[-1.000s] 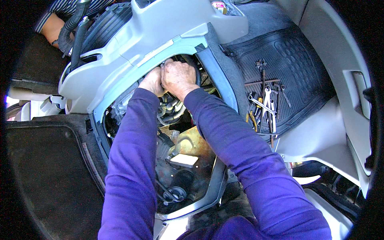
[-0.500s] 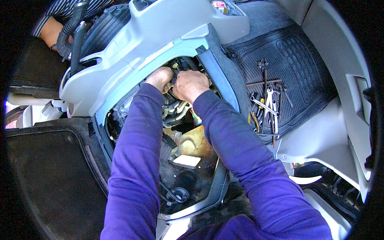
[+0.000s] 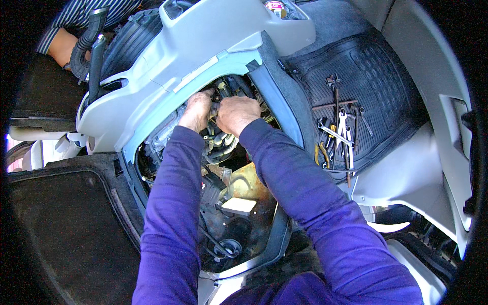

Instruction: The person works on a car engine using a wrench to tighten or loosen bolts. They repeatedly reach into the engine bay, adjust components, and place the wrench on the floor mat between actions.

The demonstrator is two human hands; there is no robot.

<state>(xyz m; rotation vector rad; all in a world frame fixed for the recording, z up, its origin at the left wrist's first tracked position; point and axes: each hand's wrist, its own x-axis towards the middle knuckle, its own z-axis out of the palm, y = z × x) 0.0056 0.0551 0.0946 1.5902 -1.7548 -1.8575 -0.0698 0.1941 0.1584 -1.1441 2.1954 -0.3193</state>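
Observation:
Both my hands reach through the blue-rimmed opening (image 3: 282, 104) into an engine bay, working among hoses and wiring. My left hand (image 3: 196, 112) is bent inward at the left, fingers curled around the far side of the parts. Close beside it, my right hand (image 3: 237, 113) is closed with knuckles up, and its fingertips are hidden. What either hand grips cannot be made out. Just below them run ribbed hoses (image 3: 224, 151). Nearer to me are a rusty yellowish metal cover (image 3: 246, 182) and a bright white rectangular piece (image 3: 239, 205).
Spanners (image 3: 341, 122), pliers (image 3: 324, 154) and other tools lie on the black rubber mat (image 3: 391, 81) at right. A grey console (image 3: 218, 30) with a hand-brake lever (image 3: 95, 66) borders the far side. At upper left shows another person's arm (image 3: 62, 47) in a striped sleeve.
My left hand has shifted slightly left and nearer to me, apart from the right hand. The right hand has moved slightly nearer to me. The tools stay put.

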